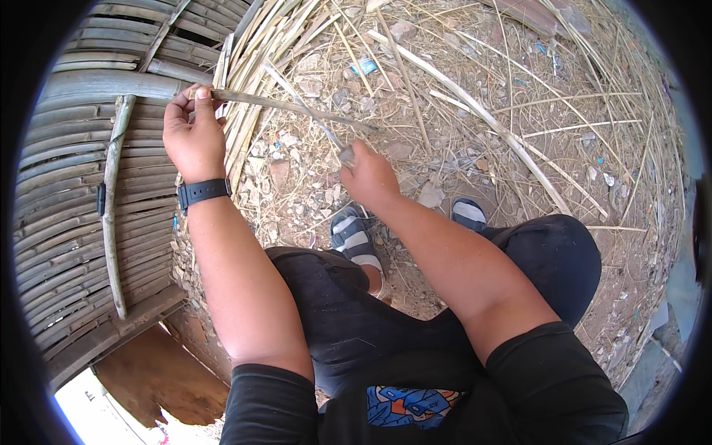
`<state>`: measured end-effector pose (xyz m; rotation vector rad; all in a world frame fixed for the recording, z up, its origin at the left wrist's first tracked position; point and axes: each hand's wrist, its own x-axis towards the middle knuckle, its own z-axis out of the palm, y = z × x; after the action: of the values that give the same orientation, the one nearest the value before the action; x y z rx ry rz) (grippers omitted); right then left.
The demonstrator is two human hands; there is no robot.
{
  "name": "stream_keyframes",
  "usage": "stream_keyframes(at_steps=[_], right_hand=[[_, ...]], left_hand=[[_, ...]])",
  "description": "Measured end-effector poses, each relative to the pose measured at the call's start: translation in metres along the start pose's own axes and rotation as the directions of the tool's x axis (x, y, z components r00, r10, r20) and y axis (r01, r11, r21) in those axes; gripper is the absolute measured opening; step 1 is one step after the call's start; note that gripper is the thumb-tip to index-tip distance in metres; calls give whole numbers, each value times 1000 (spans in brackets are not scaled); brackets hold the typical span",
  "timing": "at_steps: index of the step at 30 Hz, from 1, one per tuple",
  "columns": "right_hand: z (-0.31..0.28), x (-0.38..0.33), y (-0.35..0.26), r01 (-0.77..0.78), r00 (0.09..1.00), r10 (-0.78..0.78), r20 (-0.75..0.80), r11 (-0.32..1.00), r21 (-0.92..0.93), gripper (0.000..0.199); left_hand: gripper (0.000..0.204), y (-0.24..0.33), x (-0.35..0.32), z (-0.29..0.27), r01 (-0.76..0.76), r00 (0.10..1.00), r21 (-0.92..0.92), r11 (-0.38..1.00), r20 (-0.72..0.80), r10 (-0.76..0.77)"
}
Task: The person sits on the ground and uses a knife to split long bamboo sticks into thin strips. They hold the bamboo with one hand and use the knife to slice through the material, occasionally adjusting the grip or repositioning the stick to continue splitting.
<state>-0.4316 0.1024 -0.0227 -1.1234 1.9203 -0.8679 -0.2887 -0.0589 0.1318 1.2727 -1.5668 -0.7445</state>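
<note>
Your left fingers (199,95) were closed around one end of a thin bamboo strip (285,106); the thumb and the first fingers pinched it from above and below. Your left hand (194,137) was raised in front of you, just beside the edge of a woven bamboo panel (67,185), and it wore a black wristband (202,191).

The strip ran from that hand to the right, a little downward, over the ground, and its far end came near your right hand (368,178). Your right fingers (348,157) were curled shut around a small tool (337,141), thin and pale grey. It pointed up and to the left, toward the strip. I cannot tell if its tip touched the strip or only stood close under it.

Both your forearms came in from the lower edge, and you were sitting with your knees bent, in black trousers (348,311) and a black shirt with a coloured print. Your feet were in grey sandals (356,241) on the dry ground (460,148), which was covered with small stones, chips and straw.

A bundle of split bamboo strips (256,52) lay at the top, between the woven panel and your left hand, and long loose stalks (475,111) were spread on the right side. Under the panel, at the lower left, a brown wooden board (159,378) was visible.
</note>
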Motion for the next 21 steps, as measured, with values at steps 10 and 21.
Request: stream_keyframes(at_steps=[10, 21], right_hand=[[16, -27, 132, -451, 878, 473, 72, 869, -205, 43], [30, -2, 103, -607, 792, 596, 135, 744, 279, 43]], left_hand=[[19, -13, 9, -7, 54, 998, -48, 997, -23, -55], [23, -9, 13, -5, 32, 999, -16, 999, 4, -32]])
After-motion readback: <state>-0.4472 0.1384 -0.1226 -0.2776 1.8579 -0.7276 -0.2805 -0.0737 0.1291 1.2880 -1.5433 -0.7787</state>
